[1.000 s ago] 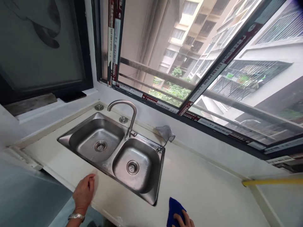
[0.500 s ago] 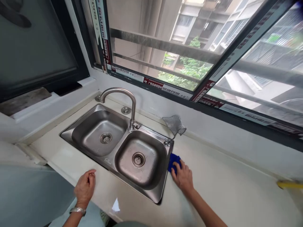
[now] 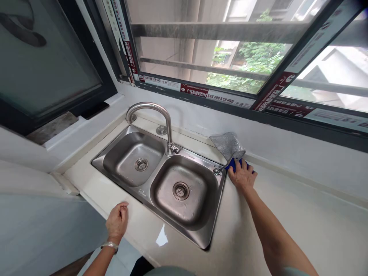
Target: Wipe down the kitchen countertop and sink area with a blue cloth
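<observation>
My right hand (image 3: pixel 243 174) presses a blue cloth (image 3: pixel 233 165) onto the countertop, just off the sink's far right corner. Its fingers curl over the cloth and hide much of it. Directly behind the fingers lies a crumpled silvery-grey mesh cloth (image 3: pixel 228 145), close to or touching the blue one. My left hand (image 3: pixel 117 220) rests by the counter's front edge with its fingers curled in and nothing visible in them. Between the hands sits a stainless steel double sink (image 3: pixel 145 193), both basins wet with drops.
A curved steel faucet (image 3: pixel 169 128) rises behind the divider between the basins. Near the sink's right corner is a small metal knob (image 3: pixel 217 171). A round metal cap (image 3: pixel 161 130) sits behind the left basin. The dark window frame (image 3: pixel 218 97) runs above the low back wall.
My right hand has slid the blue cloth away from me along the sink's right side, up to the mesh cloth. My left hand stays near the front edge; the view has shifted.
</observation>
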`<state>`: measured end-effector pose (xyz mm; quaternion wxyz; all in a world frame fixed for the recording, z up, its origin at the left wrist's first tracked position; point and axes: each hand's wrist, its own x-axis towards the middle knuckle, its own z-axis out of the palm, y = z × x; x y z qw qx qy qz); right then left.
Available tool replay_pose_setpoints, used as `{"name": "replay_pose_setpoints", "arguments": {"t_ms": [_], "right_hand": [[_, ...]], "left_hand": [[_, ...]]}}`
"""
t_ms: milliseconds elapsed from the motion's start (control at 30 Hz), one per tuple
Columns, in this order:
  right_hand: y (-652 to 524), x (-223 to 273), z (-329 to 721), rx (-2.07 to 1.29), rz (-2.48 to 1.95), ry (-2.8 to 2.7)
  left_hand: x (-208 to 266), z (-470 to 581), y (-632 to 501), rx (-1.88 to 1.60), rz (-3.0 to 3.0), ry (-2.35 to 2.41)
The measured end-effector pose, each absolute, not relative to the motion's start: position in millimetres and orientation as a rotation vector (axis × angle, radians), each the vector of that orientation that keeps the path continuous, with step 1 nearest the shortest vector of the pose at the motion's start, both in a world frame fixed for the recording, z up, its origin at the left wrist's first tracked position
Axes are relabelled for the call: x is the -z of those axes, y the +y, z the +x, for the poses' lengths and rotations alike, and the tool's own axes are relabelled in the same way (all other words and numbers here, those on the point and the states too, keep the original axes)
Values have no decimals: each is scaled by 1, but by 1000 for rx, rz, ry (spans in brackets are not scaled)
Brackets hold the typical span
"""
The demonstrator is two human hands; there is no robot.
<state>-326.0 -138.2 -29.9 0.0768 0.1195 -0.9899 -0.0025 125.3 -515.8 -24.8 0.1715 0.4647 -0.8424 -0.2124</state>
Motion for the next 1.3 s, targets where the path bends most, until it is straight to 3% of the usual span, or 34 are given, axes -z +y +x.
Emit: {"name": "replay_pose_setpoints", "arguments": {"t_ms": [800,1067,1300], "right_hand": [[-131,27,8,-91,790,-2896],[-70,26,21,-295,951,-2875],[-129,19,15,16,848,-2935]], "left_hand": [[39,129,-520,574,906,-2407],[39,130,-521,586,853,-2430],[42,130,-519,631,869,-2414]]}}
